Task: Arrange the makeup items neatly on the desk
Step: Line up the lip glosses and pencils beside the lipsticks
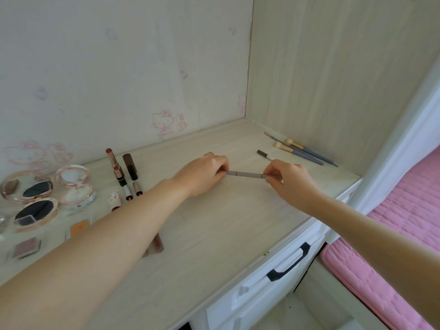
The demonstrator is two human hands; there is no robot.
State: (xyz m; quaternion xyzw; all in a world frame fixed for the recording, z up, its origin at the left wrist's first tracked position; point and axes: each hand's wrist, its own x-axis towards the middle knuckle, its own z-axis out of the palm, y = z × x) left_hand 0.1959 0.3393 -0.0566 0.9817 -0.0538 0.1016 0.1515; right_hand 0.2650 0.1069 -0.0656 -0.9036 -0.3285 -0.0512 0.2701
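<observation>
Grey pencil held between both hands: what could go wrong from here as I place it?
1. The left hand and right hand pinch only the ends of the grey pencil; a cap might pull off or it could slip.
2. The right hand sits close to the dark pencil and brushes; it may knock them askew.
3. The left forearm lies over a lip gloss tube and could roll it.

three brushes [300, 149], three compacts [31, 186], two hands [202, 173]
</observation>
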